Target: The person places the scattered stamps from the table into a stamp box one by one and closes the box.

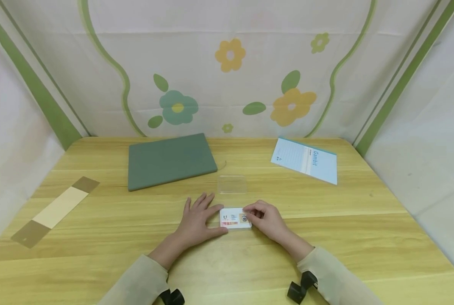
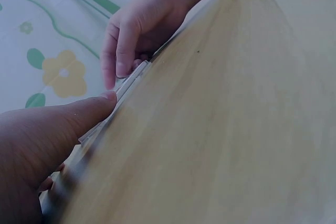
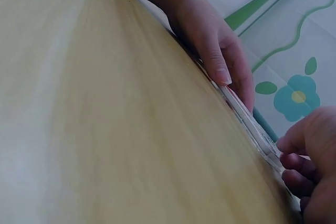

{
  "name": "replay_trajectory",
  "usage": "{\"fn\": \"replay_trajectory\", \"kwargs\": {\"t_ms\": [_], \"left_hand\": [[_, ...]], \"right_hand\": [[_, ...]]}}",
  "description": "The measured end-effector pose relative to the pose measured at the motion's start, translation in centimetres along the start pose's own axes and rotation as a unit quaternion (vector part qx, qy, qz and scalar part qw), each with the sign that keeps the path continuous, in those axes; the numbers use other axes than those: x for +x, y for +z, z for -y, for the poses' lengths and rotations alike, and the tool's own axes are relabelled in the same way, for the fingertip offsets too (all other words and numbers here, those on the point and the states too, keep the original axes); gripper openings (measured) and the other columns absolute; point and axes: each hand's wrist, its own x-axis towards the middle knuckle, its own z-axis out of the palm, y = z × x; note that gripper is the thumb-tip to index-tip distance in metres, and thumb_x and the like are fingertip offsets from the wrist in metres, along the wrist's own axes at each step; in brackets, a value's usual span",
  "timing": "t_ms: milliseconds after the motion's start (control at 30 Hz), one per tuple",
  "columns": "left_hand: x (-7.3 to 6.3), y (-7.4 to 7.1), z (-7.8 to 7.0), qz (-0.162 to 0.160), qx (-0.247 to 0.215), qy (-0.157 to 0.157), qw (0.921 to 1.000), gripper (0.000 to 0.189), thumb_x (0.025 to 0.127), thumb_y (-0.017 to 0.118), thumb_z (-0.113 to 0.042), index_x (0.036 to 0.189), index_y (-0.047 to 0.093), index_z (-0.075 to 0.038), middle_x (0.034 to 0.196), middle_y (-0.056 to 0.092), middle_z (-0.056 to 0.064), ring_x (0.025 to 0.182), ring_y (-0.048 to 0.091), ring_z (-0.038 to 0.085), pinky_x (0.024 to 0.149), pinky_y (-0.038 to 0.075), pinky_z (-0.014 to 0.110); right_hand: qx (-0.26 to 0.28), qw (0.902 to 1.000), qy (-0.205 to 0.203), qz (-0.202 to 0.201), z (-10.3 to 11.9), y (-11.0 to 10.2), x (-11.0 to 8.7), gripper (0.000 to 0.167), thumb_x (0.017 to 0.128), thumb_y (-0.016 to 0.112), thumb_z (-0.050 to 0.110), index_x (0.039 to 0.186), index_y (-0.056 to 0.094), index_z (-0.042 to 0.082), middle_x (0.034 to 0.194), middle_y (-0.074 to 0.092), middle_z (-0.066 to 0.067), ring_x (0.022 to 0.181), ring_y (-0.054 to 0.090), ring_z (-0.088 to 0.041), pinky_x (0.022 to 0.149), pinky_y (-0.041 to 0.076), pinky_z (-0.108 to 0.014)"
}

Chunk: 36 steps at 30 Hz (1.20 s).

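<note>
At lower centre, the card is apparently being aligned, braced by the spread left hand and pinched by the right hand, with even pressing seemingly called for next.

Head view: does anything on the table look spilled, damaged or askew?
Nothing looks spilled or damaged. The green notebook, Gambit notebook and brown-and-cream strip lie slanted, but that looks like casual placement; the printed card sits nearly straight.

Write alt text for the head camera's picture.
A person's left hand holds the left end of a printed card on a wooden table, while the right hand pinches its right end. Beyond lie a clear plastic piece, a green notebook and a blue notepad.
</note>
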Motion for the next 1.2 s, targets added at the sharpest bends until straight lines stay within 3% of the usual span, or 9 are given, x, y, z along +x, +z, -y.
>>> {"fn": "replay_trajectory", "kwargs": {"t_ms": [233, 367, 467, 600, 733, 900, 1200], "left_hand": [[0.2, -0.1, 0.4, 0.003, -0.013, -0.009, 0.9999, 0.071, 0.069, 0.056, -0.061, 0.124, 0.048, -0.017, 0.134, 0.033, 0.009, 0.124, 0.021, 0.028, 0.094, 0.003, 0.055], [0.9, -0.7, 1.0, -0.028, -0.039, -0.036, 0.9982, 0.068, 0.073, 0.056, -0.056, 0.124, 0.047, -0.013, 0.128, 0.042, 0.007, 0.119, 0.033, 0.025, 0.094, 0.004, 0.055], [2.0, -1.1, 1.5, -0.053, -0.069, -0.067, 0.9939, 0.064, 0.076, 0.056, -0.051, 0.125, 0.046, -0.01, 0.124, 0.047, 0.006, 0.115, 0.038, 0.024, 0.094, 0.004, 0.054], [3.6, -0.9, 2.0, -0.061, -0.088, -0.095, 0.9897, 0.065, 0.077, 0.056, -0.05, 0.126, 0.044, -0.01, 0.127, 0.044, 0.007, 0.118, 0.034, 0.023, 0.095, 0.003, 0.053], [4.7, -0.4, 2.0, -0.061, -0.07, -0.107, 0.9899, 0.066, 0.075, 0.057, -0.052, 0.126, 0.045, -0.012, 0.131, 0.038, 0.008, 0.123, 0.027, 0.024, 0.094, 0.0, 0.055], [5.5, 0.2, 1.7, -0.06, -0.03, -0.116, 0.991, 0.067, 0.074, 0.055, -0.054, 0.125, 0.046, -0.012, 0.132, 0.036, 0.01, 0.123, 0.024, 0.028, 0.092, -0.002, 0.058], [5.9, 0.9, 1.4, -0.051, 0.034, -0.127, 0.99, 0.067, 0.075, 0.053, -0.056, 0.127, 0.045, -0.014, 0.131, 0.036, 0.011, 0.121, 0.025, 0.03, 0.093, 0.001, 0.058]], "right_hand": [[0.057, 0.9977, 0.037, -0.006, 2.4, -1.5, 0.2, 0.018, 0.075, 0.061, -0.005, 0.094, 0.062, -0.005, 0.073, 0.054, -0.007, 0.064, 0.047, -0.018, 0.053, 0.039, -0.022], [0.045, 0.9983, 0.038, -0.001, 1.3, -2.5, 1.3, 0.028, 0.077, 0.063, 0.005, 0.104, 0.058, -0.002, 0.089, 0.059, -0.01, 0.08, 0.053, -0.022, 0.071, 0.043, -0.031], [0.03, 0.9987, 0.04, -0.001, -0.7, -3.0, 2.8, 0.041, 0.077, 0.066, 0.017, 0.114, 0.054, 0.006, 0.108, 0.056, -0.008, 0.102, 0.048, -0.023, 0.088, 0.033, -0.043], [0.005, 0.9984, 0.056, 0.006, -1.4, -3.0, 4.4, 0.057, 0.075, 0.066, 0.028, 0.126, 0.045, 0.011, 0.125, 0.045, -0.007, 0.117, 0.034, -0.026, 0.094, 0.021, -0.048], [-0.038, 0.9973, 0.055, 0.031, -2.0, -2.4, 5.6, 0.069, 0.073, 0.066, 0.037, 0.131, 0.038, 0.013, 0.13, 0.04, -0.008, 0.12, 0.029, -0.027, 0.097, 0.012, -0.047], [-0.105, 0.993, 0.04, 0.037, -2.4, -1.8, 6.3, 0.071, 0.072, 0.065, 0.042, 0.131, 0.037, 0.014, 0.132, 0.037, -0.008, 0.122, 0.027, -0.027, 0.095, -0.007, -0.051], [-0.183, 0.9823, 0.031, 0.026, -2.7, -1.1, 6.6, 0.071, 0.071, 0.065, 0.045, 0.13, 0.039, 0.014, 0.133, 0.035, -0.008, 0.122, 0.025, -0.027, 0.094, -0.006, -0.053]]}}
